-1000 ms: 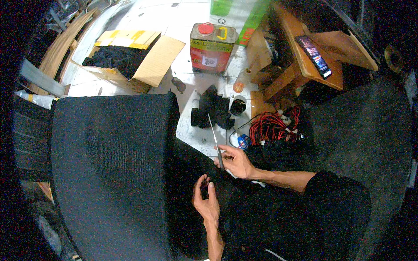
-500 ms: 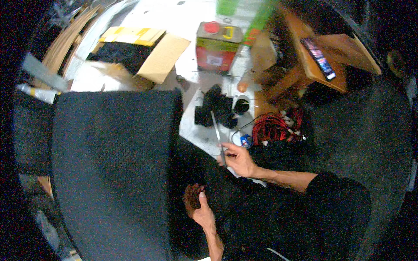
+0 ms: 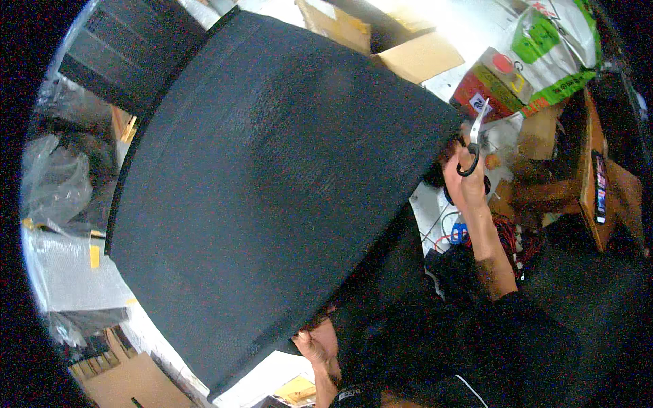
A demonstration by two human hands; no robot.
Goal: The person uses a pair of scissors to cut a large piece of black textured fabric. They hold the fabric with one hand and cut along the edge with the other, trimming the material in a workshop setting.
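Observation:
A large, flat black panel [image 3: 272,183] with a textured face stretches across the middle and left, tilted in front of me. My left hand [image 3: 320,345] grips its near lower edge, thumb on top; the fingers are partly hidden. At the panel's right corner is my right hand [image 3: 468,178], holding a pair of scissors [image 3: 478,126] with dark handles and blades pointing up and away. Some of the right fingers are hidden by the panel's edge, and whether they also grip it I cannot tell.
Open cardboard boxes [image 3: 422,58] stand beyond the panel. A red and green can [image 3: 488,85] sits behind the scissors, near a white and green bag [image 3: 554,51]. At right, a phone [image 3: 599,187] lies on a wooden stand [image 3: 590,136], with red cables [image 3: 510,238] below. Clear plastic wrap [image 3: 58,177] is at left.
The panel has turned and now fills more of the view. My left hand has closed on its near edge. My right hand, still holding the scissors, has moved up to the panel's right corner.

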